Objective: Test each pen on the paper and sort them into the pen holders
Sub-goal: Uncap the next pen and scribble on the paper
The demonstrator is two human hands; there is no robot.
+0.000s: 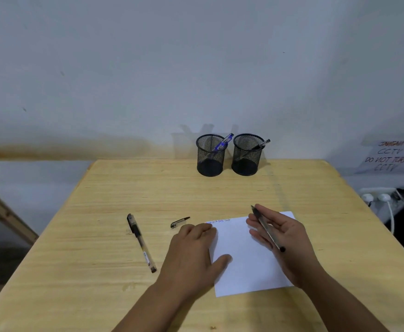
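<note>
The writing along the far edge of the paper (244, 255) is too small to read, and the right hand (284, 238) covers the sheet's right side. That hand grips a black pen (266, 227), tip pointing away, fingers curled loosely round it. The left hand (193, 250) lies flat with fingers straight, pressing the paper's left edge. Just beyond its fingertips lies a pen cap (179, 222); farther left, a capped pen (141, 242) rests on the table (100, 236). Well beyond both hands stand two mesh holders: the left holder (210, 155) contains a blue pen (223, 143), the right holder (247, 155) a dark pen (260, 145).
</note>
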